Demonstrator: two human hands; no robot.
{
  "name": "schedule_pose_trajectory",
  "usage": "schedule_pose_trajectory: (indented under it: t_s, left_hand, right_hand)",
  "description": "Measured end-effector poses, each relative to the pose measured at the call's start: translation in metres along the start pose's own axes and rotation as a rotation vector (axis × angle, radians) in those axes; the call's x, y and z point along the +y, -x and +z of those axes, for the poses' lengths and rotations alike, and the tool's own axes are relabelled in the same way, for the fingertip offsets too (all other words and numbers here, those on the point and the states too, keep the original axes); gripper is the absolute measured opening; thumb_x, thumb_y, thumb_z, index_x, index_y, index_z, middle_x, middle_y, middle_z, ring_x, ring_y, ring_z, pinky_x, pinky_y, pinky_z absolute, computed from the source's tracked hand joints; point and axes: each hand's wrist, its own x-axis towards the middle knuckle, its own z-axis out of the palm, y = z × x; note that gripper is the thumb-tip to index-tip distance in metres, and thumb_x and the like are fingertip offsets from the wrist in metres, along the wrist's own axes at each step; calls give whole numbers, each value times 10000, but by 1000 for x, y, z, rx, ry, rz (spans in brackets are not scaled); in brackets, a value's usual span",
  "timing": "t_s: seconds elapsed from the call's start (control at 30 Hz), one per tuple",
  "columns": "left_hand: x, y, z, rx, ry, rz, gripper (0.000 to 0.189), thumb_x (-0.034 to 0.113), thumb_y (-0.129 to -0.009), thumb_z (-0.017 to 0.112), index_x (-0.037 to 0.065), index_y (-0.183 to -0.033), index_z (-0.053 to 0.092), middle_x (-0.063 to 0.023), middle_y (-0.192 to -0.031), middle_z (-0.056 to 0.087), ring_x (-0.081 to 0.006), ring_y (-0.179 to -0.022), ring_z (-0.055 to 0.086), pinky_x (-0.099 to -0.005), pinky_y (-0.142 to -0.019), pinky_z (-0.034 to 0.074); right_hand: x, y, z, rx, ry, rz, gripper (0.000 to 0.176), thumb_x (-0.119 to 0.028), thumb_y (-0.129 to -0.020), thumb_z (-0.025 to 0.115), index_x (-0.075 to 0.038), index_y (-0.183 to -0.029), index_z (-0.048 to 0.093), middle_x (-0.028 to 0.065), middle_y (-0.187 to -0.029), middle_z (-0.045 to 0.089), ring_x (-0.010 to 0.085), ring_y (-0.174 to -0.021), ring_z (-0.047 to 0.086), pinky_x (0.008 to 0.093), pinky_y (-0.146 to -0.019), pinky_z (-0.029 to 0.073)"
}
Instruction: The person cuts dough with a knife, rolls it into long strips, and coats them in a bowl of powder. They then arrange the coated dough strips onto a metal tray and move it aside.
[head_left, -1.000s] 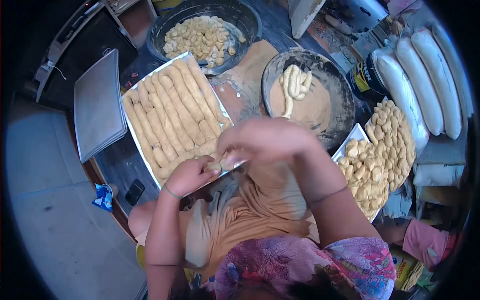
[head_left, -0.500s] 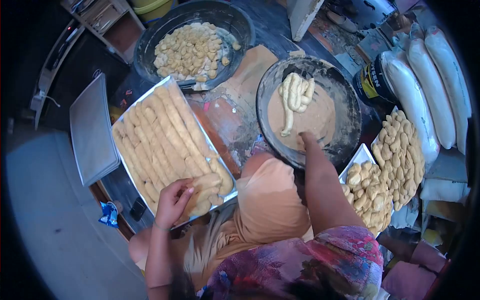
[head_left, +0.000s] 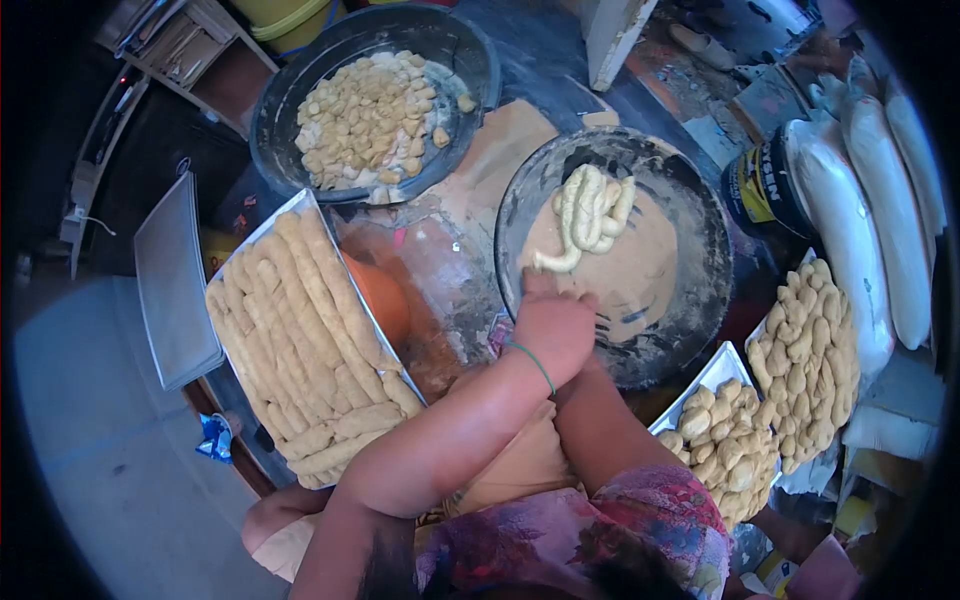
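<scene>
My left hand, with a green band at the wrist, reaches into a round black basin floored with brown powder. Its fingers are closed at the tail of a long, pale dough rope that lies looped in a pile there. Crossing beneath it, my right forearm leads to a right hand mostly hidden behind the left, low in the basin. To the left stands a tray packed with coated dough ropes, the shorter ones laid crosswise at its near end.
A dark tub at the back holds many small dough pieces. Trays of shaped dough stand at the right, beside a paint bucket and long white sacks. Flat metal trays lean at the far left.
My left hand has left the dough tray and moved right into the basin, over my right hand. The dough rope's tail has shifted left. The view has tilted slightly.
</scene>
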Motion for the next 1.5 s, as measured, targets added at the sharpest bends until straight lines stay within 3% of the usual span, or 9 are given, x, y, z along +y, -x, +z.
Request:
schedule_pose_trajectory:
  t_s: [0.23, 0.3, 0.47, 0.57, 0.7, 0.8, 1.07, 1.2, 1.5]
  left_hand:
    - [-48, 5, 26, -127, -119, -88, 194, 130, -820, 472, 63, -926, 620, -121, -879, 675, -280, -810, 664, -437, -720, 480]
    - [-46, 8, 25, -126, -129, -78, 191, 124, -821, 468, 63, -922, 618, -124, -887, 674, -280, -812, 663, -434, -729, 485]
    - [-41, 0, 27, -145, -128, -24, 193, 115, -818, 461, 57, -917, 617, -129, -882, 673, -283, -814, 663, -421, -704, 498]
    - [-44, -3, 30, -147, -101, 0, 195, 111, -817, 459, 50, -917, 615, -134, -866, 672, -290, -815, 662, -419, -701, 506]
    - [-46, -1, 31, -116, -89, 23, 197, 112, -825, 452, 41, -913, 613, -144, -846, 668, -301, -806, 658, -422, -706, 511]
    - [-44, -2, 29, -149, -105, -23, 201, 112, -835, 440, 38, -906, 613, -148, -853, 667, -309, -814, 655, -421, -709, 511]
    - [-41, -3, 28, -293, -35, 37, 226, 255, -843, 550, 59, -931, 619, -130, -883, 670, -317, -845, 648, -437, -727, 500]
    - [-42, -5, 30, -275, -44, 71, 240, 269, -844, 557, 56, -938, 615, -138, -881, 669, -315, -839, 649, -434, -730, 499]
    - [-49, 6, 28, -316, 6, 67, 254, 267, -840, 556, 39, -943, 601, -156, -861, 664, -330, -813, 648, -454, -706, 505]
  right_hand:
    - [-35, -80, -92, -1118, -668, 207, 283, -173, -859, 539, -59, -1115, 576, 43, -864, 608, 131, -741, 564, 288, -604, 470]
    - [-40, -137, -113, -494, -674, 309, 230, -40, -839, 470, -26, -1020, 612, 65, -869, 627, 180, -749, 592, 289, -646, 472]
    - [-70, -182, -154, -438, -488, -6, 296, -10, -816, 420, 17, -1057, 590, 122, -969, 625, 217, -886, 584, 355, -728, 470]
    - [-100, -159, -165, 275, -306, -212, 345, 24, -775, 411, 32, -1077, 577, 183, -1017, 622, 276, -929, 588, 367, -798, 459]
    - [-47, -109, -74, -25, 595, -768, 390, -133, -805, 440, -34, -1164, 552, 178, -1176, 561, 336, -1124, 499, 508, -1015, 311]
    - [-21, -17, -25, -213, 615, -518, 457, -182, -832, 420, -85, -1276, 463, 139, -1277, 487, 292, -1253, 402, 555, -1097, 147]
    - [-97, -20, -155, -1538, 550, 64, 547, -299, -699, 670, -62, -1182, 568, 192, -1232, 553, 360, -1156, 492, 478, -994, 380]
    - [-81, -65, -137, -216, 302, -327, 824, -233, -652, 772, -61, -1363, 393, 195, -1383, 401, 366, -1256, 399, 425, -1002, 384]
    - [-30, -65, -81, 101, 41, -132, 476, -89, -795, 594, -93, -1263, 507, 186, -1158, 582, 339, -1081, 539, 465, -930, 394]
